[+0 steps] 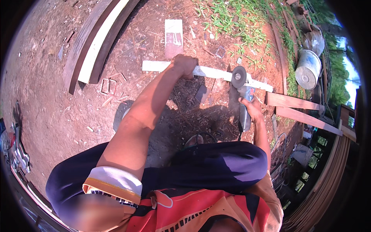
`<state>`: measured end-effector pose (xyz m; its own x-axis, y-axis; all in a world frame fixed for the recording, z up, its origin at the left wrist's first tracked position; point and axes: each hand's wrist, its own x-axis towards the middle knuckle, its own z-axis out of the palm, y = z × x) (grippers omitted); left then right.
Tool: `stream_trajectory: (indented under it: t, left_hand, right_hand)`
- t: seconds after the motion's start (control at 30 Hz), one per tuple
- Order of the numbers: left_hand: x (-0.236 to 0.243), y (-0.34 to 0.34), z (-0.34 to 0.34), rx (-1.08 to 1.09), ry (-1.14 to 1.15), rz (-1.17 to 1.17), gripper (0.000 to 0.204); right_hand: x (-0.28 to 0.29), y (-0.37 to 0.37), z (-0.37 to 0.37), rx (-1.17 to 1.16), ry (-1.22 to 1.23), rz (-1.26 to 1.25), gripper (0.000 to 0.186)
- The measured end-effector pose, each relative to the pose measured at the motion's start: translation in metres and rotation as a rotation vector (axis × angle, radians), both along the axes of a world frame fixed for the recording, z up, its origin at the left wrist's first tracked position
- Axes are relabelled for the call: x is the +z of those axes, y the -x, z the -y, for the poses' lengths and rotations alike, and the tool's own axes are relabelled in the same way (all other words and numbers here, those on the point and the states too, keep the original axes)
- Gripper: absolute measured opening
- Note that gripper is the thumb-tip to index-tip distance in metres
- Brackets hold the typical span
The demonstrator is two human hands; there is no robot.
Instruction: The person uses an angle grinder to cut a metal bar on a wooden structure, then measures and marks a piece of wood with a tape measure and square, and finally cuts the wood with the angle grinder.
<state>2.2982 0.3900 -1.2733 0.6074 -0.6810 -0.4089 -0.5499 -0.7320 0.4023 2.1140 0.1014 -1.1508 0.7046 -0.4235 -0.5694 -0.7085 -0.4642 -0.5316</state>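
Note:
My left hand (184,66) is wrapped round a long, pale wooden strip (213,72) that lies crosswise in front of me. My right hand (252,107) grips the body of an angle grinder (244,116), its dark round disc (239,76) over the strip's right part. Whether the disc touches the wood, or is spinning, I cannot tell. Beyond my left hand a short board (174,38), partly painted white, lies on the ground and reaches toward the strip. The strip's right end comes close to a reddish plank (288,101).
Long beams (92,50) lie at the upper left. A second reddish plank (309,118) angles off to the right, near stacked timber (324,181). A whitish bucket (308,73) lies tipped at the far right. Grass (239,23) grows beyond the strip; a cord runs below the grinder.

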Motion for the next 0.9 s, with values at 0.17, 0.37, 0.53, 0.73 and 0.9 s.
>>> stream_trajectory:
  t: [0.17,0.37,0.53,0.73,0.9]
  left_hand:
    - [0.005,-0.001,0.001,-0.002,-0.027,-0.007,0.055]
    - [0.016,0.001,0.003,0.004,-0.107,-0.023,0.053]
    - [0.003,0.001,-0.006,-0.013,0.002,0.009,0.056]
    - [0.006,-0.009,-0.002,-0.033,-0.083,-0.079,0.054]
    - [0.030,-0.014,-0.003,-0.055,-0.085,-0.089,0.055]
  right_hand:
    - [-0.010,0.016,0.010,0.014,-0.062,0.042,0.055]
    - [-0.026,0.033,0.018,0.019,-0.052,0.114,0.043]
    - [-0.016,0.030,0.007,0.012,-0.035,-0.036,0.053]
    - [-0.010,0.043,0.001,0.023,-0.074,0.001,0.054]
    - [-0.024,0.099,0.007,-0.282,-0.263,0.031,0.047]
